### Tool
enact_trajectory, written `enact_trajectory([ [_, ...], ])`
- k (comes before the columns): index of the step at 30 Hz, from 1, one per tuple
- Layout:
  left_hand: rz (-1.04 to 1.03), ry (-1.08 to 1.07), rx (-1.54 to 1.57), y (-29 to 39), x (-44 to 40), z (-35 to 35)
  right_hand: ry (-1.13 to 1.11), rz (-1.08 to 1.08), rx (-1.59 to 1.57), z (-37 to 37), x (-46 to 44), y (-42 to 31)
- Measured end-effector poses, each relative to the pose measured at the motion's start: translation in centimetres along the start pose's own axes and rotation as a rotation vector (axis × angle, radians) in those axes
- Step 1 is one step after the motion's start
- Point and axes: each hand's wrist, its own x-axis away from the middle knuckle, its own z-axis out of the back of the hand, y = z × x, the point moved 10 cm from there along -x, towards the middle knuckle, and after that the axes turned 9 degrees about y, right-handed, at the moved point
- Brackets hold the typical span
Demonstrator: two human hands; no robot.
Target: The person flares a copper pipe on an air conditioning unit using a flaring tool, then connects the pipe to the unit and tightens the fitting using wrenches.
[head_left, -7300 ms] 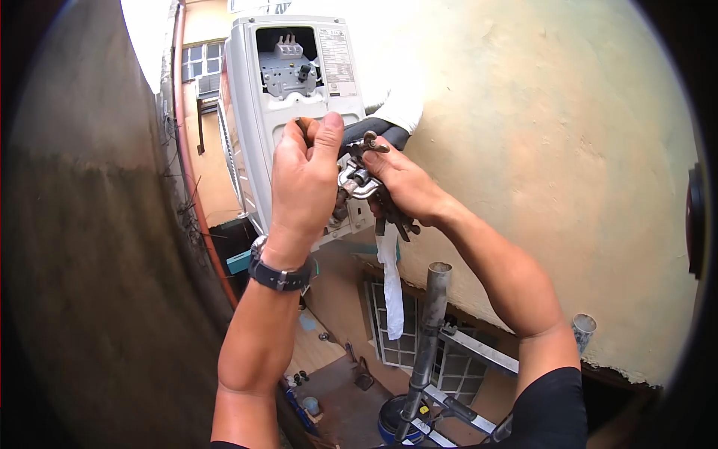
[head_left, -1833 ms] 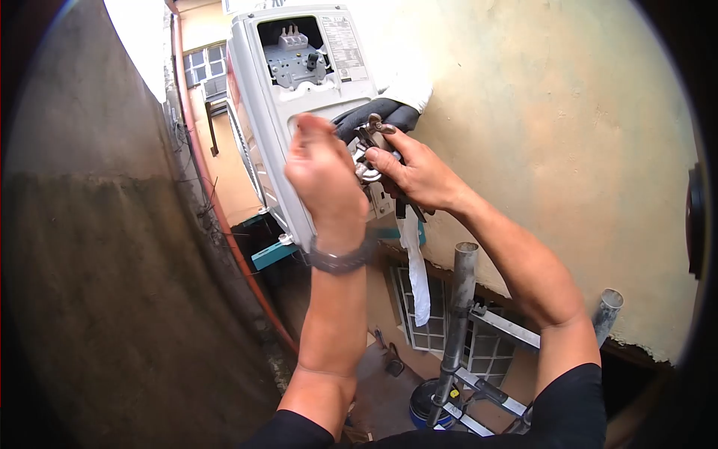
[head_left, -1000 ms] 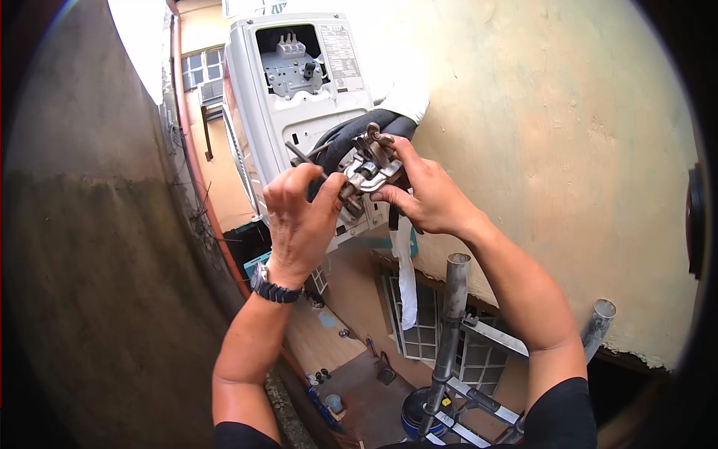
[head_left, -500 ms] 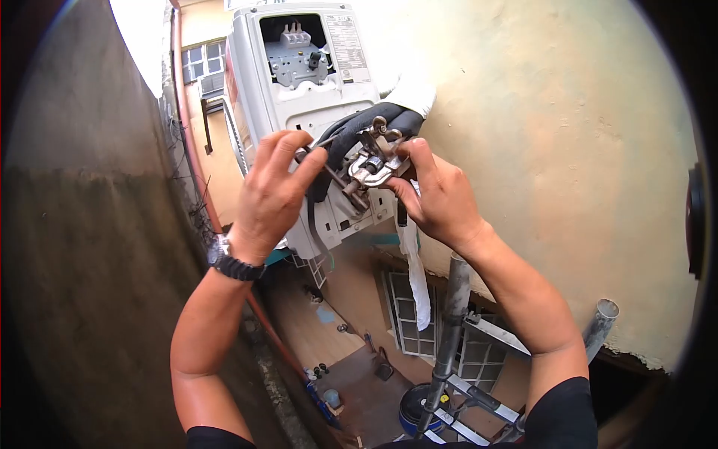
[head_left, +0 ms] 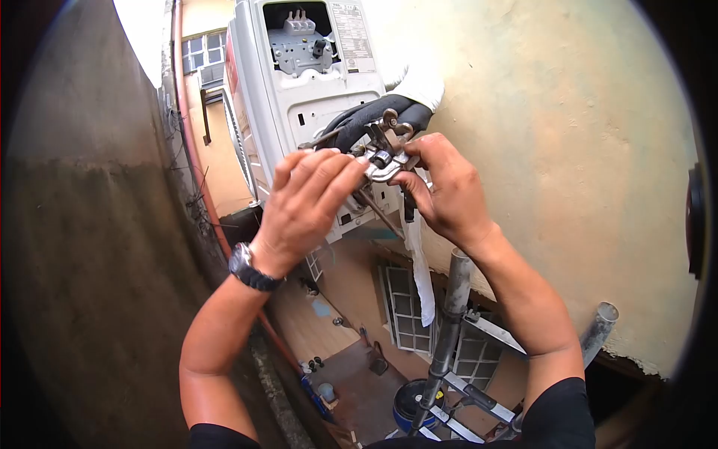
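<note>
A metal flaring tool (head_left: 384,163) sits between my hands, in front of the black foam pipe insulation (head_left: 370,112). My right hand (head_left: 452,191) pinches the tool's clamp from the right, thumb below and fingers above. From the left, my left hand (head_left: 303,213) reaches over the tool's screw end with its fingers bent close together; a thin handle rod slants out below them. The fingertips partly cover the screw. Behind stands a light grey air-conditioner outdoor unit (head_left: 307,101), with an open recess showing a terminal block (head_left: 301,26).
A plastered wall (head_left: 568,150) rises on the right, a dark wall (head_left: 90,224) on the left. Scaffold pipes (head_left: 458,284) stand below my right arm. Far below lie a floor, a blue drum (head_left: 410,404) and a bucket (head_left: 326,391). White wrapping (head_left: 420,284) hangs under the tool.
My left hand has moved right, closer to the flaring tool's screw, and its handle rod now points another way. My right hand keeps its hold. The outdoor unit sits slightly higher in view.
</note>
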Motion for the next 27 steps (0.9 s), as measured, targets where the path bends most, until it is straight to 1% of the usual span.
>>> enact_trajectory([
  [3, 0.166, -0.098, -0.053, 1.5, 1.0, -0.4, -0.022, 0.006, -0.013, 0.0, -0.5, 0.0],
  [5, 0.215, -0.077, -0.016, 1.4, 1.5, -1.1, -0.017, 0.059, -0.02, -0.2, -0.6, -0.5],
  [7, 0.255, -0.053, 0.012, 1.9, 2.1, -1.8, -0.019, 0.065, -0.036, 0.0, -1.1, -0.9],
  [9, 0.54, 0.126, 0.2, 1.5, 3.6, -2.1, -0.029, 0.115, -0.056, 0.4, -1.6, -2.0],
  [10, 0.649, 0.203, 0.288, 1.4, 4.1, -2.5, -0.047, 0.112, -0.05, 0.0, -1.3, -2.0],
  [11, 0.648, 0.202, 0.288, 2.4, 4.1, -2.6, -0.045, 0.111, -0.05, -0.1, -1.0, -2.1],
  [13, 1.154, 0.3, 0.594, 1.6, 7.3, -3.6, 0.004, 0.241, 0.075, 0.4, -0.4, -3.3],
  [14, 1.206, 0.341, 0.66, 2.5, 8.1, -3.6, 0.008, 0.314, 0.137, 0.6, 0.4, -4.0],
  [15, 1.168, 0.345, 0.605, 3.7, 9.0, -3.3, 0.007, 0.384, 0.217, 0.8, 1.5, -4.7],
  [17, 1.172, 0.333, 0.617, 6.5, 10.8, -2.6, -0.028, 0.364, 0.198, 1.9, 3.5, -6.2],
  [19, 1.108, 0.372, 0.718, 9.4, 11.9, -1.4, -0.06, 0.281, 0.087, 3.1, 6.2, -6.8],
  [20, 1.091, 0.366, 0.668, 10.9, 13.2, -1.0, -0.065, 0.226, 0.031, 3.5, 8.0, -6.8],
  [21, 1.075, 0.358, 0.621, 12.6, 14.6, -0.5, -0.121, 0.15, -0.035, 3.8, 9.8, -6.7],
  [23, 1.216, 0.233, 0.776, 15.6, 16.7, -0.5, -0.115, -0.063, -0.145, 4.3, 14.4, -6.1],
  [25, 1.416, 0.14, 0.973, 19.1, 20.2, -1.5, -0.138, -0.223, -0.111, 5.0, 19.1, -6.0],
  [26, 1.443, 0.108, 1.013, 20.7, 21.4, -1.6, -0.158, -0.31, -0.121, 5.3, 21.3, -5.9],
  [27, 1.511, -0.025, 1.065, 22.6, 23.2, -2.3, -0.229, -0.392, -0.136, 5.2, 24.0, -5.9],
])
